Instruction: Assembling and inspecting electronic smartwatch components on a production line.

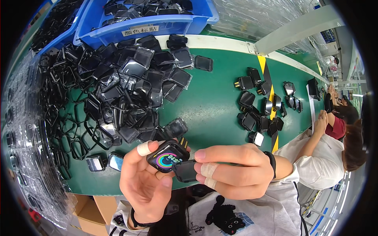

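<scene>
Head view: a watch body [168,156] with a lit screen is clamped in the grip of the left hand [145,185], near centre above the table [212,102]. A dark clear film [186,171] is pinched by the right hand [236,170], touching the watch's lower right corner. The watch's long axis is seen tilted up to the right.

Single head-mounted fisheye, looking steeply down, close over the hands, green conveyor belt [212,106] stretching away, edges bending hard.

Taped fingers [144,148], black wristbands [271,162], grey printed sweatshirt [244,216]
</scene>
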`<state>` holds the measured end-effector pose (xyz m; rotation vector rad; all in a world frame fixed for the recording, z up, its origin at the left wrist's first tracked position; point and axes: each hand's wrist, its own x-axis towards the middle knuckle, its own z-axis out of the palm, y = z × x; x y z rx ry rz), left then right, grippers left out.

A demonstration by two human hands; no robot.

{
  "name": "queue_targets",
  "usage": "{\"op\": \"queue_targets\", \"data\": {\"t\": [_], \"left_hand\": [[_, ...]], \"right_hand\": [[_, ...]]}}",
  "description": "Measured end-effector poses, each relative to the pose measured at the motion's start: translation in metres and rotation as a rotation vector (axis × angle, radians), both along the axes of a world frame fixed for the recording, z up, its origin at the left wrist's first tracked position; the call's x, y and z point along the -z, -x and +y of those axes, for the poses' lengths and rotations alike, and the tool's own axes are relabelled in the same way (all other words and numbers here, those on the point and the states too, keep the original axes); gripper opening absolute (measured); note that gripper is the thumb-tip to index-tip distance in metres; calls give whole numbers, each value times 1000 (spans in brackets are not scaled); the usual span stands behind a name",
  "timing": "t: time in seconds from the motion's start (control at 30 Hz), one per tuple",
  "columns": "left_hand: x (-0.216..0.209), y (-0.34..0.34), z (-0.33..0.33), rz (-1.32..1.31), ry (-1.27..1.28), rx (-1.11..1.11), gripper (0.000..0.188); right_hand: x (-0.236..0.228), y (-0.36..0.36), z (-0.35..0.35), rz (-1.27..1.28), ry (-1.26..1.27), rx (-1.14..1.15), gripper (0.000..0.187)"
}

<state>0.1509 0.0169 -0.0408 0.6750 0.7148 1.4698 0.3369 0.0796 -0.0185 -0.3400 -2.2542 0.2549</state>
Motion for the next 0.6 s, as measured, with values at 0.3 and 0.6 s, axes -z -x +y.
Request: {"op": "queue_targets", "data": {"t": [0.3,0.6], "left_hand": [[0,0,0,135,26,29,58],[2,-5,-2,305,25,-5,56]], "right_hand": [[-4,5,-3,-74,-101,5,17],[-4,8,-6,-147,-174,-35,12]]}}
